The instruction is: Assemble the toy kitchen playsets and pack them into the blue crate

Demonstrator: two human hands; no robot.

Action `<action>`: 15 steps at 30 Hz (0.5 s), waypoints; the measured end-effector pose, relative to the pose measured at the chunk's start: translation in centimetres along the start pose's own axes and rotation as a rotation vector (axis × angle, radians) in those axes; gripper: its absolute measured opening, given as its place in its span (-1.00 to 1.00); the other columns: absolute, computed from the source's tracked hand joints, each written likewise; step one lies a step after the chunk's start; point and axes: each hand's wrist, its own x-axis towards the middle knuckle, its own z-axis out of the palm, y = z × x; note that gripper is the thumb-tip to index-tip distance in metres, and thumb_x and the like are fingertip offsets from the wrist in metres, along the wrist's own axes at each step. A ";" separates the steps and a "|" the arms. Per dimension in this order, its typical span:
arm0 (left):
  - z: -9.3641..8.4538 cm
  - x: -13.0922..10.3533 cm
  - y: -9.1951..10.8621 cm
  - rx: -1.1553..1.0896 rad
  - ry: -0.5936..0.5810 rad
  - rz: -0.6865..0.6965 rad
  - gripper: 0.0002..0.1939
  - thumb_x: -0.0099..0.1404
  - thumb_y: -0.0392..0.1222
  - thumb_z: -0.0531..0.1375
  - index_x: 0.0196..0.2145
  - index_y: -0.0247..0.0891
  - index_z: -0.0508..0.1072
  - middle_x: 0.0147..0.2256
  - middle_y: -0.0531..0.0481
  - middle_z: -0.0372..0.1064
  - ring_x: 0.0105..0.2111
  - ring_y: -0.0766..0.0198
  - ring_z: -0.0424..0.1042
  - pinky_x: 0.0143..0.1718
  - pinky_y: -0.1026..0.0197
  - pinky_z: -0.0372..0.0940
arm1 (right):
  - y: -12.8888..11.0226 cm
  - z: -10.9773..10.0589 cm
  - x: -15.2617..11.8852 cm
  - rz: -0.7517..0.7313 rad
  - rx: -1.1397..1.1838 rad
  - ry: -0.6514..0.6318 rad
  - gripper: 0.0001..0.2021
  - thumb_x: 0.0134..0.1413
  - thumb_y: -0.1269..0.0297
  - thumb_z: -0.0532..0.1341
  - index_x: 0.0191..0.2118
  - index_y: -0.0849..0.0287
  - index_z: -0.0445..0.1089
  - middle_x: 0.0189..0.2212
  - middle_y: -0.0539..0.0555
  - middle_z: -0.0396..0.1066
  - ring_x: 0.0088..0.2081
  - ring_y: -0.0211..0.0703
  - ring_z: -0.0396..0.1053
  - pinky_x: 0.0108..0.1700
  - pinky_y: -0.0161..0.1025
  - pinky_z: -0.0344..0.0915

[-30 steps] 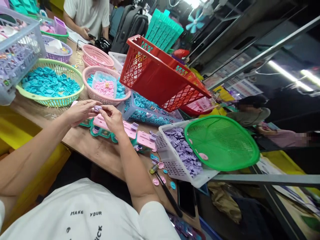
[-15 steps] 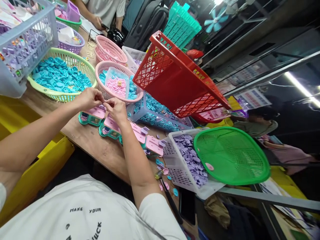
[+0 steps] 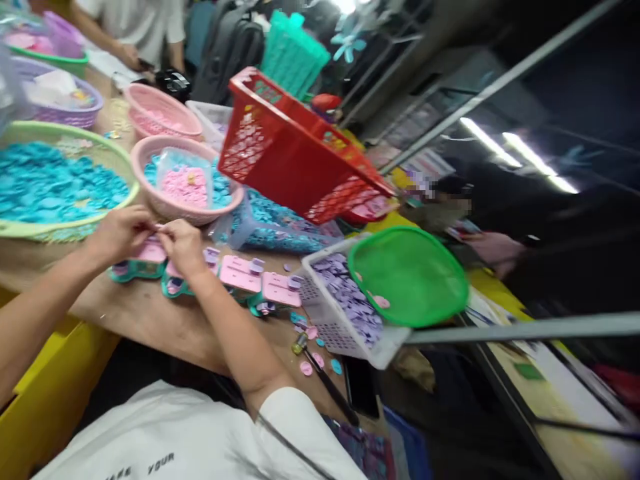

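Note:
My left hand (image 3: 125, 230) and my right hand (image 3: 183, 245) meet fingertip to fingertip, both closed in a pinch. Whatever lies between the fingers is too small and blurred to name; a hint of pink shows there. Just below them stands a row of pink-topped, teal-based toy pieces (image 3: 240, 272), several of them with a purple tab at the end. My right hand and forearm cover part of this row. Behind the hands is a pink basket (image 3: 145, 163) holding blue parts and a clear tub of small pink parts (image 3: 185, 188).
A yellow-green basket of blue parts (image 3: 55, 183) sits at the left. To the right are a red crate (image 3: 295, 157), a white crate of purple parts (image 3: 345, 293) and a green basket (image 3: 410, 277). A hammer (image 3: 325, 377) and a phone (image 3: 361, 387) lie near the table edge. Another person (image 3: 135, 30) stands opposite.
The camera view has swung to the right, so the scene sits further left. Both hands stay together over the toy row, still pinched.

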 end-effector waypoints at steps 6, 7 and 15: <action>-0.3 0.5 -1.0 -0.046 0.086 0.049 -0.85 0.13 0.04 0.23 -0.46 0.27 0.62 -0.31 0.23 0.58 -0.30 0.08 0.40 -0.17 0.06 0.29 | -0.5 -2.1 1.0 -0.074 -0.159 -0.031 -0.81 0.38 0.18 0.26 -0.04 0.06 0.58 -0.07 -0.02 0.62 -0.01 -0.15 0.55 0.03 -0.33 0.48; -0.6 0.7 -0.8 -0.049 0.085 0.076 -0.85 0.10 0.04 0.25 -0.46 0.37 0.62 -0.31 0.27 0.58 -0.30 0.06 0.39 -0.15 0.03 0.28 | -0.2 -3.2 0.9 -0.097 -0.158 -0.030 -0.83 0.34 0.16 0.29 -0.05 0.02 0.59 -0.07 -0.04 0.62 0.00 -0.14 0.54 0.03 -0.32 0.48; -2.7 8.2 7.1 0.273 0.183 0.322 -0.75 0.30 0.02 0.17 -0.21 0.09 0.66 0.16 0.07 0.46 0.17 -0.15 0.33 0.30 -0.18 0.12 | 12.3 -19.1 -3.5 0.381 -0.077 0.691 -0.57 0.32 0.31 0.28 0.24 0.29 0.37 0.20 0.35 0.41 0.26 0.03 0.32 0.33 -0.06 0.26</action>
